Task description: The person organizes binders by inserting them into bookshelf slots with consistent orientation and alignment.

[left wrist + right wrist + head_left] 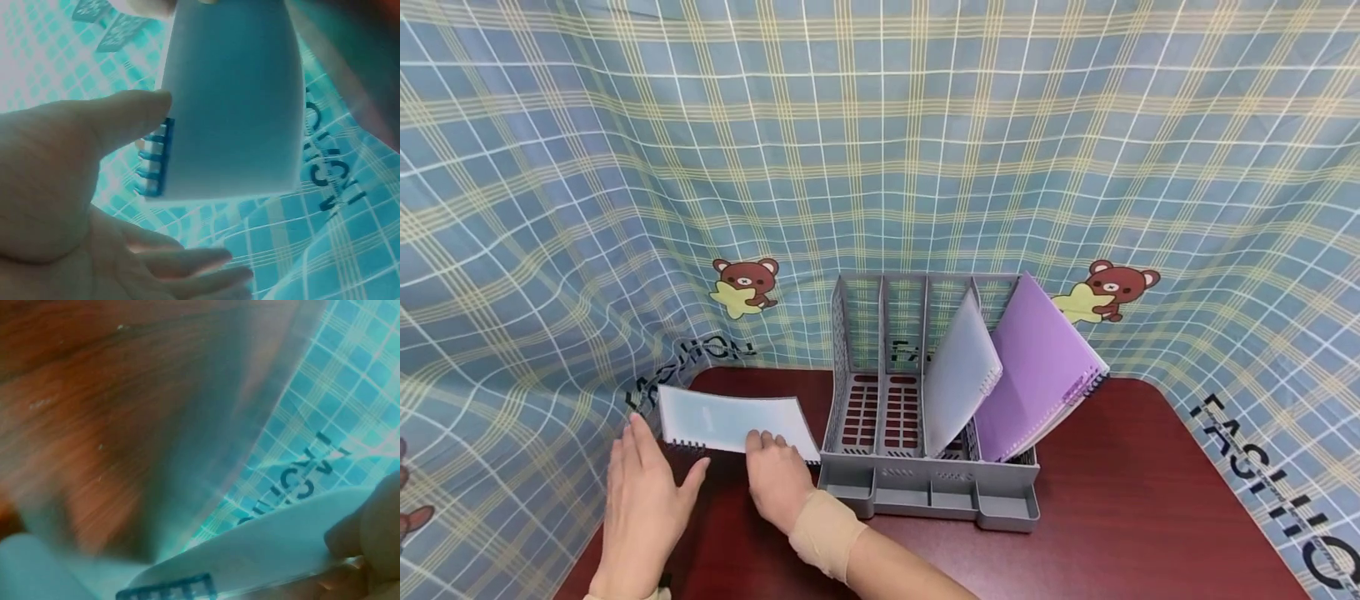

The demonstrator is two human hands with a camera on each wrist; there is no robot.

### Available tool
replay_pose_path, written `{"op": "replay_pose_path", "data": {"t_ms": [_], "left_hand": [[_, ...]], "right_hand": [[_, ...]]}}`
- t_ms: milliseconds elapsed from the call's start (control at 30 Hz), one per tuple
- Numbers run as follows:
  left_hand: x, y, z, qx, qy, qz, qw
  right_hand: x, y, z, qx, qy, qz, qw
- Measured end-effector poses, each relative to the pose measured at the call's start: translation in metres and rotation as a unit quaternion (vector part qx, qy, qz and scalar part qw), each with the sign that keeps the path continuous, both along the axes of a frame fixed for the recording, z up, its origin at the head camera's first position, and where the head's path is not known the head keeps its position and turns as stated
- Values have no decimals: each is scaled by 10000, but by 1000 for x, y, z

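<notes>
A pale spiral notebook (pixel 722 418) is tilted up over the left part of the table, its dark coil along the near edge. My right hand (pixel 778 483) grips that near edge; in the right wrist view its fingertips (pixel 344 540) pinch the cover. My left hand (pixel 643 492) is beside the notebook's left end, fingers straight and thumb spread. The left wrist view has the left thumb (pixel 134 115) close to the coil (pixel 156 156); whether it touches is unclear. The left hand's other fingers (pixel 187 259) extend below the notebook.
Right of the notebook stands a grey slotted file rack (pixel 925 477) with small front trays. A pale spiral notebook (pixel 962 375) and a purple one (pixel 1041 358) lean in its right-hand slots. Checked cloth (pixel 880 150) hangs around the dark red table (pixel 1120 500).
</notes>
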State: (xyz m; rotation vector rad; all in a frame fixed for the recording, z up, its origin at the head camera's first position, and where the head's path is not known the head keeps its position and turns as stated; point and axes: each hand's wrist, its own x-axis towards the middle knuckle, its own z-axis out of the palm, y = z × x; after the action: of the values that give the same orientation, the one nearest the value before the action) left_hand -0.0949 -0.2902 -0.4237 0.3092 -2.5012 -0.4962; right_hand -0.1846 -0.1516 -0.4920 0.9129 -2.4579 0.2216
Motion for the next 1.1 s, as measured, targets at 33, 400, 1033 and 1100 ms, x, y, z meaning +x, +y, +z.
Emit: {"op": "replay_pose_path", "data": {"t_ms": [33, 400, 1033, 1100], "left_hand": [[1, 2, 3, 58, -127, 59, 9999], [-5, 18, 18, 502, -1042, -188, 9931], [-42, 44, 21, 1139, -772, -877, 9866], [-49, 49, 23, 1181, -700, -929, 9862]], "right_hand": [[-2, 2, 0, -130, 14, 60, 9999], [-7, 23, 21, -2227, -866, 392, 9702], [13, 95, 103, -4147, -494, 784, 9052], [13, 106, 110, -4365, -529, 820, 8944]]}}
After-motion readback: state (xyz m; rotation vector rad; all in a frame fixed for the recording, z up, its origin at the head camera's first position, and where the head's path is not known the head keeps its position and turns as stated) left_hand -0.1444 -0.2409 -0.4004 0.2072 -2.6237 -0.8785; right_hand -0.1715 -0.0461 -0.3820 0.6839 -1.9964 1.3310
